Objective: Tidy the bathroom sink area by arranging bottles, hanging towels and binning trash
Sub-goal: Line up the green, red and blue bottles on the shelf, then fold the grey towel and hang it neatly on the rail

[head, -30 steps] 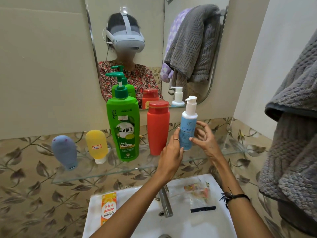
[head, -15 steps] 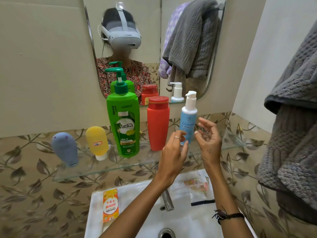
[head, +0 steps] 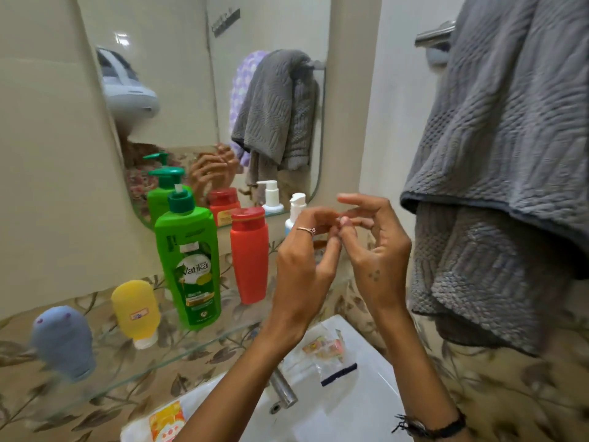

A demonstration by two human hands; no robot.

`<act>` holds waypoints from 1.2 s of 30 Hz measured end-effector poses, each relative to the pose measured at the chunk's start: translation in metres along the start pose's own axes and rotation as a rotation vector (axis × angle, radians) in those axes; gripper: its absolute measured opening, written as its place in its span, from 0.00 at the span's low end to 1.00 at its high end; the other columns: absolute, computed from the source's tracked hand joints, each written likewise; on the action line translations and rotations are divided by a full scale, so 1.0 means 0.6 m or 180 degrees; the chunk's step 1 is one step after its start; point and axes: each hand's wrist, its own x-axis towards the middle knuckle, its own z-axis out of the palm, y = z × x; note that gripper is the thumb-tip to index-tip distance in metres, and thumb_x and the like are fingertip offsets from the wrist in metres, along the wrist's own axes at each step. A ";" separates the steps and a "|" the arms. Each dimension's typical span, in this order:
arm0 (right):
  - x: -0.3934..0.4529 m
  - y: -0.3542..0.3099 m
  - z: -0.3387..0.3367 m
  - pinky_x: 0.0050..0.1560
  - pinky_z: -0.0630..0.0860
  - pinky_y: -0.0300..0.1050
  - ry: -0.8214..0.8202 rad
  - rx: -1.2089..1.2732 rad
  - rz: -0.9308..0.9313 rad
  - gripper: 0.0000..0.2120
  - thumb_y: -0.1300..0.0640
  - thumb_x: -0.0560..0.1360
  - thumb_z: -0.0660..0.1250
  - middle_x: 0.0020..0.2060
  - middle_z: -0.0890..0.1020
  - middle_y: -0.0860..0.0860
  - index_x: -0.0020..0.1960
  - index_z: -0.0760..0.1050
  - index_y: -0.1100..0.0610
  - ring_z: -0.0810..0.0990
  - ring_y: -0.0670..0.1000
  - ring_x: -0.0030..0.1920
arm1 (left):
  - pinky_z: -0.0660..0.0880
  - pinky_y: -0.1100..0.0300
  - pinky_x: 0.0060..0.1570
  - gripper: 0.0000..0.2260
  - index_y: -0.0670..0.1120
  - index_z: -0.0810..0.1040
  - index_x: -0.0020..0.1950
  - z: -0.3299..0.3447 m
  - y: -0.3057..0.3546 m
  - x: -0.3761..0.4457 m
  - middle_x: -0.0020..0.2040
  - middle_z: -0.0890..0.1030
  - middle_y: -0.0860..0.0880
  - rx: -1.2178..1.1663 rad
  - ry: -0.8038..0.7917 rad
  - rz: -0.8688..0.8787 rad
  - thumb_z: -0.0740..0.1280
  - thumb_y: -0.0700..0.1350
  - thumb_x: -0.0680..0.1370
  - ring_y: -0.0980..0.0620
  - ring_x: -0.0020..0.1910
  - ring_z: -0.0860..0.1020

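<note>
Glass shelf [head: 178, 355] carries grey tube [head: 63, 341], yellow tube [head: 136, 309], green shampoo bottle [head: 188, 266], red bottle [head: 249, 258], blue pump bottle [head: 294, 210] half hidden. Left hand [head: 304, 266], right hand [head: 373, 250] raised, empty, fingertips touching, fingers loosely curled. Grey towel [head: 510, 154] on rail right. Wrapper [head: 325, 349], orange pack [head: 167, 422] on sink [head: 366, 409].

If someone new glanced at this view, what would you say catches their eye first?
Probably the two hands, left hand and right hand, raised fingertips together mid-frame, in front of the glass shelf. Next, the tall green shampoo bottle and the red bottle upright on that shelf, and the big grey towel hanging at right.
</note>
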 end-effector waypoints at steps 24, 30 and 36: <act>0.128 -0.164 -0.175 0.71 0.64 0.43 0.1106 -0.1714 0.0289 0.22 0.60 0.77 0.63 0.68 0.71 0.53 0.70 0.67 0.59 0.69 0.48 0.69 | 0.63 0.70 0.59 0.20 0.50 0.66 0.68 0.090 0.147 0.131 0.67 0.72 0.49 -0.0351 -0.1437 0.1048 0.62 0.41 0.77 0.56 0.65 0.69; 0.203 -0.140 -0.212 0.69 0.56 0.38 0.1057 -0.2142 0.0765 0.29 0.52 0.77 0.63 0.73 0.65 0.58 0.73 0.60 0.62 0.62 0.53 0.73 | 0.62 0.64 0.60 0.19 0.51 0.66 0.69 0.141 0.161 0.210 0.70 0.69 0.50 -0.0173 -0.1323 0.1070 0.60 0.41 0.78 0.54 0.68 0.66; 0.269 -0.122 -0.227 0.65 0.65 0.49 0.0871 -0.2461 0.1154 0.33 0.43 0.75 0.62 0.69 0.69 0.61 0.71 0.61 0.64 0.67 0.59 0.69 | 0.68 0.54 0.66 0.23 0.47 0.66 0.70 0.187 0.181 0.255 0.67 0.73 0.44 -0.0396 -0.1529 0.0735 0.56 0.32 0.75 0.47 0.65 0.71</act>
